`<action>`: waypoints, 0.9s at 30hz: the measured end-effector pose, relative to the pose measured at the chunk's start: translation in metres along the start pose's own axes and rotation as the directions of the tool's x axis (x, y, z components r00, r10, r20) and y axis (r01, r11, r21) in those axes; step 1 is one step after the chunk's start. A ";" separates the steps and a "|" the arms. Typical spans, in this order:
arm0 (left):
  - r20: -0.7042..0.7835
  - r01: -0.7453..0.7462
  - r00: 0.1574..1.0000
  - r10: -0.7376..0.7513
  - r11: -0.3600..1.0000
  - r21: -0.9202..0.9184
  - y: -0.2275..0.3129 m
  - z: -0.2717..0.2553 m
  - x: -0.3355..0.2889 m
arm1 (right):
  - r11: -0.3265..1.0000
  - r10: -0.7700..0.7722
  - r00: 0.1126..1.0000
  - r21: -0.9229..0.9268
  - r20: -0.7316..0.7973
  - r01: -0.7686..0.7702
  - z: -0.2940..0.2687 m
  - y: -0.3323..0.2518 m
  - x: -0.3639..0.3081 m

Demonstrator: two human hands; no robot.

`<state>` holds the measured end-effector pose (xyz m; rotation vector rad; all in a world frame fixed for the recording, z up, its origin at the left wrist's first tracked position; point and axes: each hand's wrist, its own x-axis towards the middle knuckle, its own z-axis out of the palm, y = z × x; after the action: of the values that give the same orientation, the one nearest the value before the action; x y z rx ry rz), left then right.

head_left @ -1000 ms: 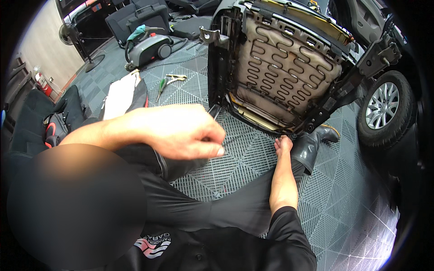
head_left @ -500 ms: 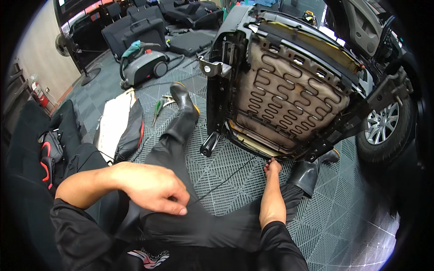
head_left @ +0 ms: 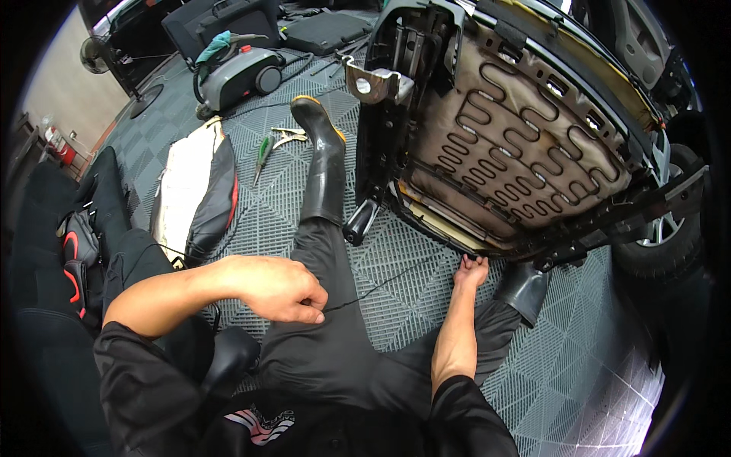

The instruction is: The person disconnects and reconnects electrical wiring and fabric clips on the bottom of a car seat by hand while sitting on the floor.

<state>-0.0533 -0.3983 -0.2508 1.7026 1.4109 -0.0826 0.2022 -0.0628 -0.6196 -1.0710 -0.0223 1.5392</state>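
A car seat [head_left: 525,137] is tipped up in front of me, its underside with wavy metal springs facing me. My left hand [head_left: 285,291] is closed over my thigh, gripping one end of a thin black cord [head_left: 384,283]. The cord runs taut up to the seat's lower edge. Right at that edge, my right hand [head_left: 472,271] pinches the black edge trim [head_left: 449,242] of the seat cover; its fingertips are partly hidden. Pale yellow foam [head_left: 430,219] shows just above the trim.
Green-handled pliers [head_left: 263,156] and a light-coloured clamp tool [head_left: 288,137] lie on the grey tile floor beside my boot [head_left: 320,152]. A cushion with a white side [head_left: 186,179] rests to the left. Farther back stand a grey vacuum machine [head_left: 242,82] and a fan [head_left: 95,55]. A car wheel [head_left: 662,236] is at the right.
My left hand, still holding the cord, has risen slightly from my thigh. The right hand has shifted a little along the seat's lower edge. The view has tilted downward.
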 end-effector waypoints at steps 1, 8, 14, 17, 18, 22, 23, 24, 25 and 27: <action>-0.008 0.015 1.000 -0.015 1.000 0.008 -0.002 -0.004 0.001 | 0.999 0.004 1.000 -0.049 -0.030 -0.006 0.006 0.000 -0.003; -0.127 0.073 0.991 -0.040 0.961 0.265 -0.006 -0.004 0.048 | 0.965 0.138 0.982 -0.241 0.126 -0.105 0.004 -0.044 -0.005; -0.459 -0.064 0.877 0.143 0.981 0.183 -0.040 0.019 0.200 | 0.932 0.214 0.968 -0.325 0.131 -0.162 0.003 -0.038 -0.002; -0.503 -0.218 0.848 0.165 0.975 -0.048 -0.048 0.051 0.315 | 0.866 0.283 0.953 -0.455 0.103 -0.208 0.010 -0.046 0.005; -0.576 -0.264 0.795 0.191 0.964 -0.044 -0.051 0.062 0.357 | 0.870 0.253 0.961 -0.460 0.110 -0.177 0.014 -0.049 0.008; -0.571 -0.315 0.816 0.083 0.894 -0.320 -0.036 0.101 0.428 | 0.943 0.254 0.958 -0.254 0.135 -0.214 -0.002 -0.050 -0.003; -0.655 -0.248 0.755 -0.012 0.921 -0.302 -0.032 0.115 0.431 | 0.940 0.233 0.972 -0.265 0.042 -0.214 0.001 -0.047 -0.002; -0.621 -0.251 0.783 0.030 0.929 -0.272 -0.036 0.114 0.437 | 0.922 0.263 0.963 -0.309 0.058 -0.233 0.006 -0.053 -0.001; -0.576 -0.248 0.815 0.071 0.940 -0.235 -0.041 0.112 0.438 | 0.904 0.297 0.952 -0.341 0.068 -0.258 0.006 -0.056 -0.002; -0.638 -0.188 0.751 0.173 0.981 0.045 -0.053 0.109 0.438 | 0.871 0.281 0.960 -0.419 -0.006 -0.257 0.007 -0.053 -0.002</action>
<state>0.1064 -0.1420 -0.5902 1.9339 1.6986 0.6908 0.2388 -0.0453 -0.5850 -1.4139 -0.2614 1.8694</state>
